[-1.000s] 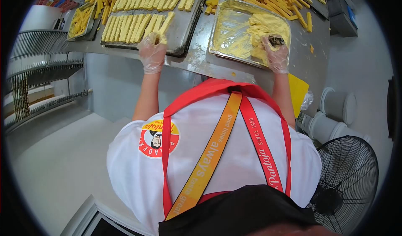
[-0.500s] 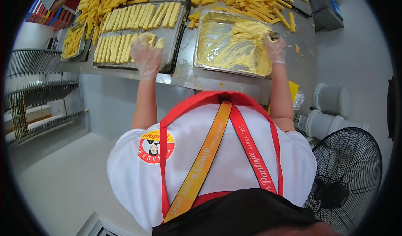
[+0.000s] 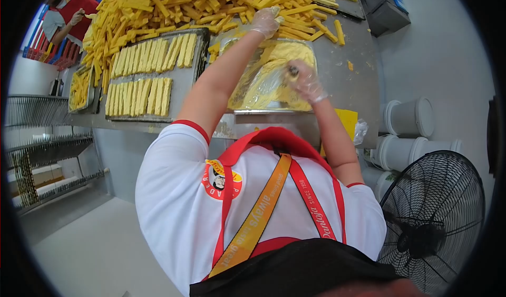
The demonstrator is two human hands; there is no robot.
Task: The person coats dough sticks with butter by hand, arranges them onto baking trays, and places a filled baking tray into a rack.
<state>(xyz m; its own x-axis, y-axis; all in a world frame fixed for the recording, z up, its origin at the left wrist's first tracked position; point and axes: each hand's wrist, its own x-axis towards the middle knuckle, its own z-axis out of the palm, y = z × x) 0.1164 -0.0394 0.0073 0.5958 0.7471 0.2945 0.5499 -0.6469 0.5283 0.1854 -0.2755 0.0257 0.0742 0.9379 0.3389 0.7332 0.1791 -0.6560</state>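
- Head view: on the dark tray (image 3: 182, 86), an upper row of coated sticks (image 3: 149, 56) and a shorter lower row of coated sticks (image 3: 138, 98) lie side by side, the lower one ending short of the upper one's right end.
- Much looks left to coat: a large heap of plain yellow sticks (image 3: 192, 5) spreads behind both trays on the metal surface (image 3: 345, 78).
- The left hand (image 3: 265, 24), gloved, reaches to the heap's near edge; whether its grip is wide, narrow or holding a stick, I cannot tell.
- The gloved right hand (image 3: 307, 82), blurred, has its grip closed around a dark object (image 3: 293, 71) above the cream-smeared tray (image 3: 263, 111).
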